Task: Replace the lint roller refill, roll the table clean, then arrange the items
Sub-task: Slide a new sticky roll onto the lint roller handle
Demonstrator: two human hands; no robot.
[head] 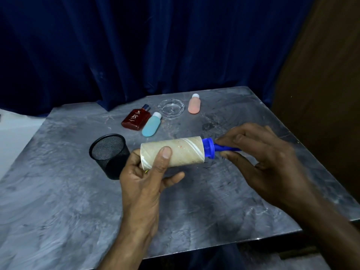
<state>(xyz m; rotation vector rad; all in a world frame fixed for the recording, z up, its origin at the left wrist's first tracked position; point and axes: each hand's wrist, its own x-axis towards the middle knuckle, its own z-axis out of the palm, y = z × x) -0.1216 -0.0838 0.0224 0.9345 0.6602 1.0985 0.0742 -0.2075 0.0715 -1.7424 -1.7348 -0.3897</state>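
Note:
A tan cardboard roll (183, 152) sits on the blue lint roller handle (216, 148), held level above the middle of the grey table (58, 201). My left hand (148, 178) grips the roll's left end, thumb on top and fingers underneath. My right hand (261, 158) pinches the blue handle just right of its round collar. Most of the handle is hidden inside that hand.
A black mesh cup (109, 154) stands just left of my left hand. Farther back lie a red perfume bottle (136, 119), a blue bottle (152, 124), a glass ashtray (171, 109) and a pink bottle (194, 104). A dark blue curtain hangs behind the table.

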